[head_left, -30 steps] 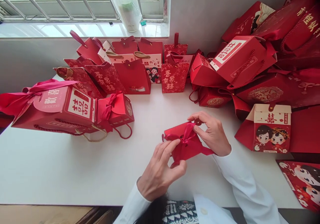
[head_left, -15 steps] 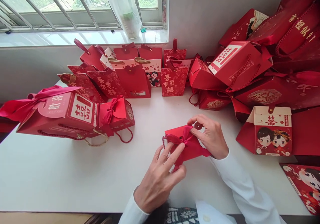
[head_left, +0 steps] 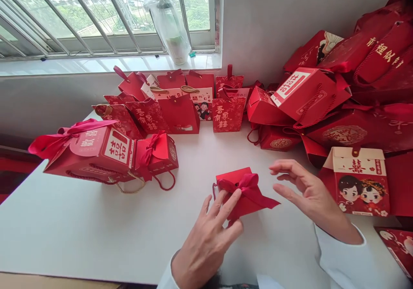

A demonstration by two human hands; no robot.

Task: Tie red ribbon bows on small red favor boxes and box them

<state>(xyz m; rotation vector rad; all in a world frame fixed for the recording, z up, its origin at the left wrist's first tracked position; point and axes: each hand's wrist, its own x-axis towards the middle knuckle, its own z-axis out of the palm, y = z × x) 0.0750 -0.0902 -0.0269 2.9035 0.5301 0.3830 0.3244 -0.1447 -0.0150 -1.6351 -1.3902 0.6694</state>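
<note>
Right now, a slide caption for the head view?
Left hand on a red ribboned box, right hand open beside it.

A white table (head_left: 97, 233) carries red gift boxes (head_left: 93, 149) and bags (head_left: 178, 114).

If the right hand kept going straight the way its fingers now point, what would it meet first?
The right hand would probably meet the red ribbon bow tied on the small red paper gift box first; depth is unclear, so it might pass just above.
</note>
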